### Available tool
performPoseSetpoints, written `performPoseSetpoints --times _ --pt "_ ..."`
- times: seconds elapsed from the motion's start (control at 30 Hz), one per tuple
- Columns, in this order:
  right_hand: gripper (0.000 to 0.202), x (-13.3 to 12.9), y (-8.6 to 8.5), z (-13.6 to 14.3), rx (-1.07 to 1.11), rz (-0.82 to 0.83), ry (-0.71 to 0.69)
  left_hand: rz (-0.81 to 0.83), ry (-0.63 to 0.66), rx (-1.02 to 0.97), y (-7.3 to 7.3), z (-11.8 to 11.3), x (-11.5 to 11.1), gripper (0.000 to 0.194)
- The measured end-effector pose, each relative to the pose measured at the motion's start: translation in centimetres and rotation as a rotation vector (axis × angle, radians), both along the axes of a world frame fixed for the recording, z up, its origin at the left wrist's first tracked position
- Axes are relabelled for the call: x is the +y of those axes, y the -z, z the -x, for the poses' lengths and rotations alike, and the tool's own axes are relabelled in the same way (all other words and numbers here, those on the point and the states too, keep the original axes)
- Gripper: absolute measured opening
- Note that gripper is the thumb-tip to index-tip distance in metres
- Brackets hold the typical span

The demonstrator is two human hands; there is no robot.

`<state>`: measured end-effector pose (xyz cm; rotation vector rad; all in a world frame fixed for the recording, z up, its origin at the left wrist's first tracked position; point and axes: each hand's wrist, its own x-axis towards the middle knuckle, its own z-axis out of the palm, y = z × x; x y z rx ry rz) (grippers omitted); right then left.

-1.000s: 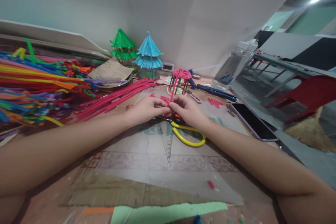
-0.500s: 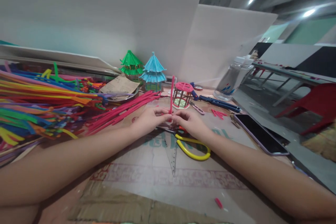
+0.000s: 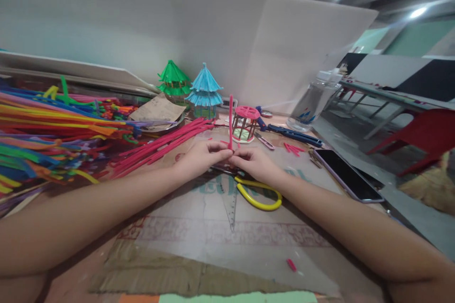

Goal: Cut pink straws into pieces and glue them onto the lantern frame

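Between my two hands a pink pipe cleaner (image 3: 231,120) stands upright, its lower end pinched in the fingertips. My left hand (image 3: 204,156) is closed on it from the left. Closed fingers of my right hand (image 3: 254,161) meet it at the same spot, and the lower end is hidden by them. Just behind the hands stands a small round frame with a pink top (image 3: 246,123) and brown posts. Yellow-handled scissors (image 3: 261,207) lie under my right wrist, beside a clear set square (image 3: 230,206).
Loose pink pipe cleaners (image 3: 167,144) lie left of the hands, near multicoloured bundles (image 3: 64,123). Green (image 3: 173,78) and blue (image 3: 204,87) pagoda models stand behind. To the right are a glue gun (image 3: 295,135), a phone (image 3: 348,175) and a clear bottle (image 3: 313,99).
The whole view has shifted slightly, so things sit a little higher in the picture. Both hands keep their pinch on the upright pipe cleaner.
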<state>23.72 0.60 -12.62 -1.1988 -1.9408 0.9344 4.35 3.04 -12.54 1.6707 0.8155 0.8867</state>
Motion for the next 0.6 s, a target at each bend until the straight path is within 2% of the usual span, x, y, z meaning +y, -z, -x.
performPoseSetpoints --times 0.23,0.37,0.6 --pt "0.024 -0.13 0.03 -0.04 0.004 0.012 -0.021 -0.002 0.034 -0.019 0.46 0.08 0.18 0.036" --pt "0.03 -0.13 -0.02 -0.19 0.042 0.02 -0.06 0.033 0.051 -0.053 0.74 0.1 0.42 0.039" --pt "0.024 0.0 -0.05 -0.16 0.061 0.047 -0.053 0.08 0.016 -0.045 -0.08 0.17 0.09 0.039"
